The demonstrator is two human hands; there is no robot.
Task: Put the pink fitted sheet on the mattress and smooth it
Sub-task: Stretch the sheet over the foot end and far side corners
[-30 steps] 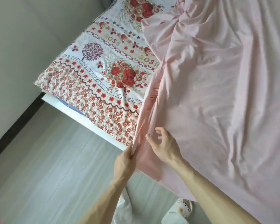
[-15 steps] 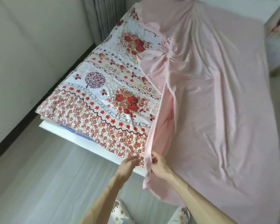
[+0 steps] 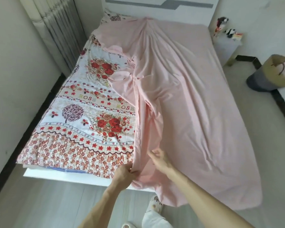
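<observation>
- Your left grip (image 3: 124, 175) pinches the pink fitted sheet (image 3: 187, 104) by its bunched edge.
- Your right grip (image 3: 160, 159) curls just beside it; whether it holds fabric, I cannot tell.

forearms (image 3: 204, 195): bare | trousers (image 3: 154, 220): white | slippers (image 3: 155, 205): white, brown-spotted

1 head camera looks down along the mattress (image 3: 69, 150).

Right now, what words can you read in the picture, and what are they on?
"ROSE": on the floral cover, in its pale band.
"ROSE": again in that band, beside the pink sheet.
The small box by the panda toy: print too blurred to read.
</observation>
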